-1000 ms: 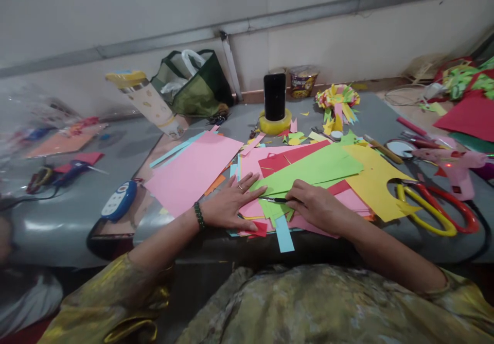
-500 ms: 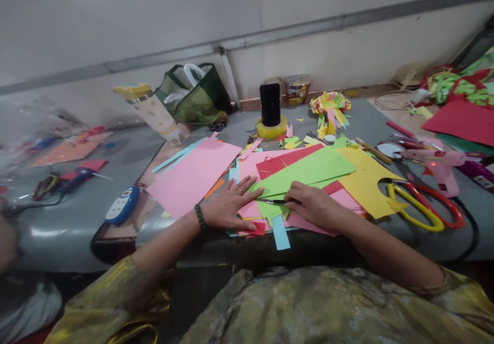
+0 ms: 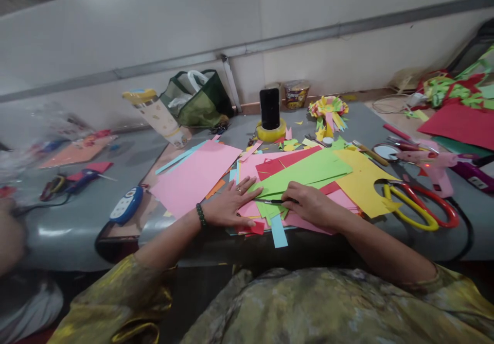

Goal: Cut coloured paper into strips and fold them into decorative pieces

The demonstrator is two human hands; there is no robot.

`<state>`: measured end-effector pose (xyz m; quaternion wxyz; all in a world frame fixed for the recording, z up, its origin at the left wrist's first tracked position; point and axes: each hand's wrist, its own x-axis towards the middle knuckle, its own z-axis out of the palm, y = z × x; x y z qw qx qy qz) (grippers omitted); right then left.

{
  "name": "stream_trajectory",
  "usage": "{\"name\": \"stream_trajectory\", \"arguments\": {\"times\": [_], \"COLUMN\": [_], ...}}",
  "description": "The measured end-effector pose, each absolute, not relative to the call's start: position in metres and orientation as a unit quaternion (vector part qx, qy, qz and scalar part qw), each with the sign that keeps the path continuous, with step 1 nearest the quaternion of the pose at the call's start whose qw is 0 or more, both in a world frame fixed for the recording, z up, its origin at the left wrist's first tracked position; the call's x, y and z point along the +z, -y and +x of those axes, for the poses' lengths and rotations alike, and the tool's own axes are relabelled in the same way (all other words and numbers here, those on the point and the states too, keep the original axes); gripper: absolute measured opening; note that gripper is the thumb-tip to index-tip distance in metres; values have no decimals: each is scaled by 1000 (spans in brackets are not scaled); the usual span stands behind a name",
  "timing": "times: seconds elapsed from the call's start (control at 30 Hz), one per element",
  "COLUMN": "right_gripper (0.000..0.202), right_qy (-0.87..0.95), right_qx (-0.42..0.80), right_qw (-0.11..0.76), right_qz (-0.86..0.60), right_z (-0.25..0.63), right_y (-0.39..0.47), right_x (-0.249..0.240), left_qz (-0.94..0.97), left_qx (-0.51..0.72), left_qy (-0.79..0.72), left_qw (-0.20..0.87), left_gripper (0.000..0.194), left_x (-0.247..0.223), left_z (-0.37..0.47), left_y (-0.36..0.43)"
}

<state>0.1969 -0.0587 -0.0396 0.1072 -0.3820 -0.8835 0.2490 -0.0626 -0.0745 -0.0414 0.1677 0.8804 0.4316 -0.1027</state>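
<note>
My left hand point(image 3: 231, 206) lies with its fingers spread on the stacked paper, its fingertips at the left end of a green sheet point(image 3: 304, 171). A thin tool point(image 3: 275, 201) with a dark handle and a pale tip is held in my right hand point(image 3: 309, 205); its tip points left toward my left fingers, over the green paper. Red, pink and yellow sheets point(image 3: 360, 179) lie around the green one. A light blue strip point(image 3: 279, 232) hangs toward the front edge. A large pink sheet point(image 3: 196, 179) is left of my hands.
Scissors point(image 3: 415, 210) with red and yellow handles and a pink glue gun point(image 3: 432, 166) lie at right. A phone point(image 3: 270, 108) stands in a tape roll point(image 3: 271, 131). Farther left are a tumbler point(image 3: 158, 117), a green bag point(image 3: 204, 99) and a blue-white device point(image 3: 126, 205). Another person's arm shows at far left.
The camera view has shifted slightly. Both hands keep nearly the same places on the paper, and the right one still holds the thin tool.
</note>
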Motion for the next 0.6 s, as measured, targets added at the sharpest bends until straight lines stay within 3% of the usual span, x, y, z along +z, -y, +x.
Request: {"name": "stream_trajectory", "arguments": {"times": [0.6], "right_gripper": [18], "right_qy": [896], "right_qx": [230], "right_qw": [85], "right_qz": [-370], "right_z": [190], "right_y": [61], "right_x": [-32], "left_qz": [872], "left_qx": [-129], "left_qy": [-433], "left_qw": [190], "left_gripper": [85], "left_x": [-29], "left_z": [-59], "left_y": [70]}}
